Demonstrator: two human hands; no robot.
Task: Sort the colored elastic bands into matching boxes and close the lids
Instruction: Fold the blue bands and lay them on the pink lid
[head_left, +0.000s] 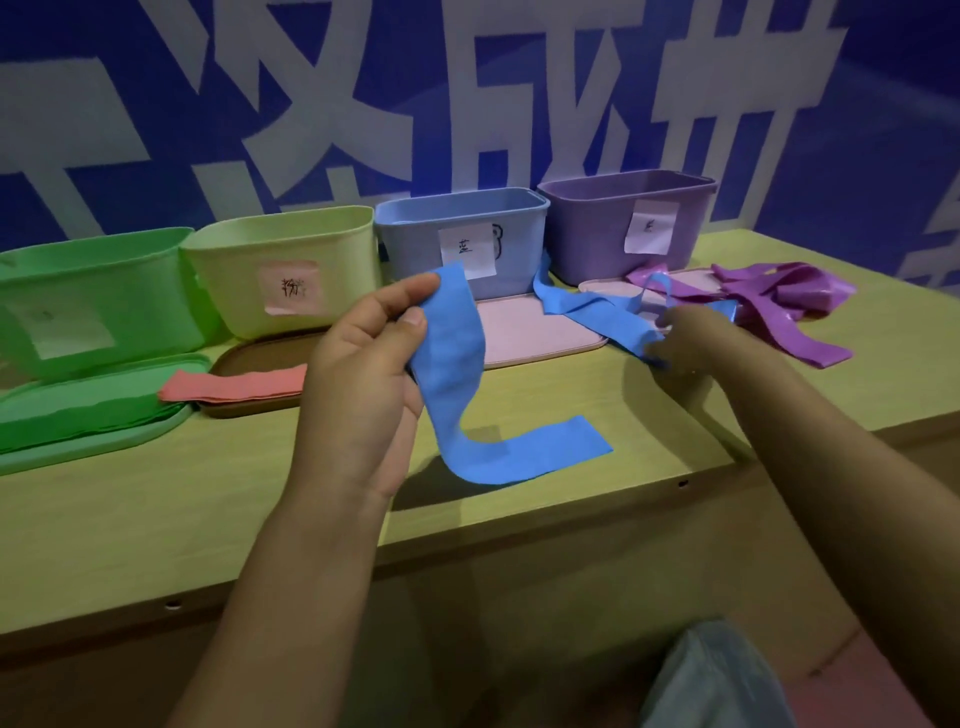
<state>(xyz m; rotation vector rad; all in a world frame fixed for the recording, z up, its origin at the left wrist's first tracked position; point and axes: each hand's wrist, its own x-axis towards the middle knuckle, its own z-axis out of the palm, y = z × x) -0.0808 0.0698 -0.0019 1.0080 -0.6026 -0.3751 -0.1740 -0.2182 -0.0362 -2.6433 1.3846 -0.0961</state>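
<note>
Left hand (363, 374) pinches the limp, light blue band (457, 364) near its end; right hand (685, 332) grips tangled blue bands (597, 312).

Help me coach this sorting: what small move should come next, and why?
Probably lift the blue band pinched in the left hand up and into the open blue box just behind it. Its tail trails on the table, and the right hand is already on more blue bands.
</note>
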